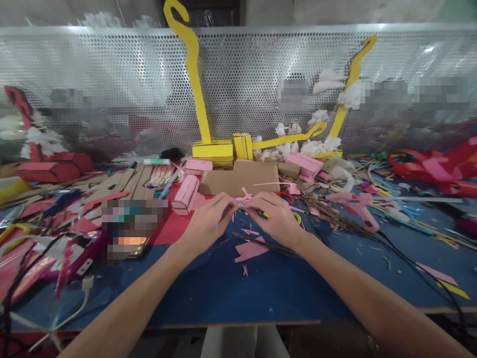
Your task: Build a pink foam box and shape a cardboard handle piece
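Over the middle of the blue table (208,298), my left hand (209,220) and my right hand (275,216) meet fingertip to fingertip. Both are closed in a pinch around a small pink paper piece (243,201); its exact shape is mostly hidden by the fingers. Below them lie pink paper scraps (251,249) and a thin dark blade-like tool (274,245), partly under my right wrist. A small pink paper box (185,195) stands just left of my left hand, by a red sheet (169,226). Behind my fingers is a cut cardboard piece (238,180).
A pink glue gun (359,208) with a black cord lies at the right, near thin sticks (324,211). Yellow hook-shaped paper figures (212,149) stand along a perforated metal screen (246,74). A phone (134,226), cables and red scraps crowd the left.
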